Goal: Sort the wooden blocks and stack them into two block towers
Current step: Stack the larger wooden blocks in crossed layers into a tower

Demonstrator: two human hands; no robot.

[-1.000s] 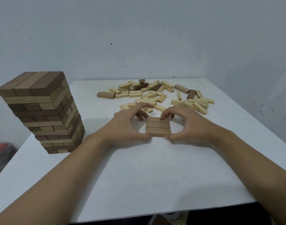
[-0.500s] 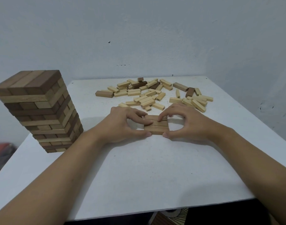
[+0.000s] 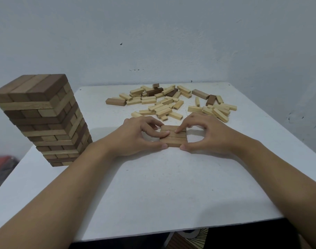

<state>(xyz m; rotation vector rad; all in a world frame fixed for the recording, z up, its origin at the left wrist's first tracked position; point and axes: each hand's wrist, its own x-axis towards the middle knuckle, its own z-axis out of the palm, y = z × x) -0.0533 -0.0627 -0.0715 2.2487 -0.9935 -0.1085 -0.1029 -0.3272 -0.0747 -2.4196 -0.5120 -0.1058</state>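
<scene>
White surface [image 3: 171,186], frame centre: three-block layer [image 3: 174,140] lies between both grips.
Left grip [image 3: 135,139] and right grip [image 3: 209,135] each pinch its near edge and top; tall tower [image 3: 40,119] stands at left, loose blocks [image 3: 171,103] lie behind.

Tall tower [image 3: 40,119] left — three brown blocks [image 3: 174,139] flat, centre; loose pile [image 3: 171,103] behind.

Left hand [image 3: 135,135] and right hand [image 3: 211,135] pinch a flat layer of three brown blocks [image 3: 173,141] from either side, thumbs at its near edge, forefingers on top. A tall block tower [image 3: 40,119] stands at the left. Loose blocks [image 3: 168,103] lie scattered farther back on the white table [image 3: 153,186].
</scene>
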